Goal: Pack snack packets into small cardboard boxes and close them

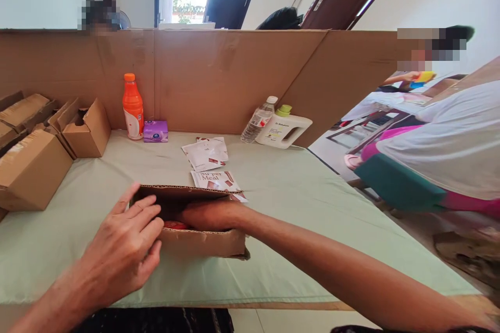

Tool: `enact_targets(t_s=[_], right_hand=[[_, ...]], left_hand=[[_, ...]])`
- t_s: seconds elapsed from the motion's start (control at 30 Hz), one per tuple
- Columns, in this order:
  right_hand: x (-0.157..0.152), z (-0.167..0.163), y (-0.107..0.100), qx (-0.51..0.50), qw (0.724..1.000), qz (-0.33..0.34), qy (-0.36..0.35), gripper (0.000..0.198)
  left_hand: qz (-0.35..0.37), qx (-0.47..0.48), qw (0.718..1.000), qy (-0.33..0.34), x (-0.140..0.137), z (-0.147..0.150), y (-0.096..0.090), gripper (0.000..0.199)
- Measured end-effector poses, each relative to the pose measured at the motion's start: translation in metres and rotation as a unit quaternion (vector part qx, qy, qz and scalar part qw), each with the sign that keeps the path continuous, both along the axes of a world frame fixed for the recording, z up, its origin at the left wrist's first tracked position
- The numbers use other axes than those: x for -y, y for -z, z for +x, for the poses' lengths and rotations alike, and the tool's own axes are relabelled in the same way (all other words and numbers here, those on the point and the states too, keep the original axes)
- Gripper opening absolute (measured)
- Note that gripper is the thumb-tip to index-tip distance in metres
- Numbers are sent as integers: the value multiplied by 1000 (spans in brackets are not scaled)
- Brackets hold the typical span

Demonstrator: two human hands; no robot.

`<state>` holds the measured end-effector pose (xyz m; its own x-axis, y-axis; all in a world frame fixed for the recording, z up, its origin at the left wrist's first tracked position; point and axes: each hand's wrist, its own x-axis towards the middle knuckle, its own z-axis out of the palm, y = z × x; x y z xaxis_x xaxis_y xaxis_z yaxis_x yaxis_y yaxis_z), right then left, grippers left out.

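An open cardboard box (pixel 203 242) stands on the table in front of me. My left hand (pixel 128 242) lies against the box's left end, its fingers stretched out and apart over the rim. Reaching into the box from the right, my right hand (pixel 207 214) is inside up to the wrist. Its fingers are hidden, so whether it holds anything cannot be seen. Something red (pixel 175 225) shows inside the box beside that hand. Just behind the box lies a white "Super Meal" packet (pixel 213 179), partly covered by the raised flap. More white packets (pixel 207 153) lie farther back.
Several cardboard boxes (pixel 33 166) crowd the left side. Along the cardboard partition (pixel 234 73) are an orange bottle (pixel 133 109), a purple pack (pixel 155 131), a leaning clear bottle (pixel 258 122) and a white jug (pixel 279 130). Another person (pixel 453 140) sits beyond the table's right edge.
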<state>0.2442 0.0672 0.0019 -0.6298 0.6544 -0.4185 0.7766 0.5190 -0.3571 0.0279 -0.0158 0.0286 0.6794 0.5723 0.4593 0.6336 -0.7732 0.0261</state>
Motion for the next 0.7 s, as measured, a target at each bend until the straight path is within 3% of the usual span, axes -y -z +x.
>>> enact_targets(t_s=[0.23,0.3,0.37,0.5,0.6,0.7], right_hand=[[-3,10,-23,-10,995,-57,-84,34],[-4,15,-27,-17,993,-55,-99,39],[-6,18,-28,-16,993,-55,-105,44],[-10,20,-25,-27,991,-71,-111,40],[-3,28,-25,-78,987,-77,-118,37],[15,57,-30,-224,968,-35,-105,32]], left_hand=[[-23,-243,970,-19,-19,21,-23,13],[-83,-257,963,9,-18,23,-28,9],[-194,-243,950,34,-16,24,-35,10],[-361,-253,897,2,-19,30,-49,18],[-411,-287,865,4,-24,33,-51,33],[-379,-248,890,52,-24,20,-32,58]])
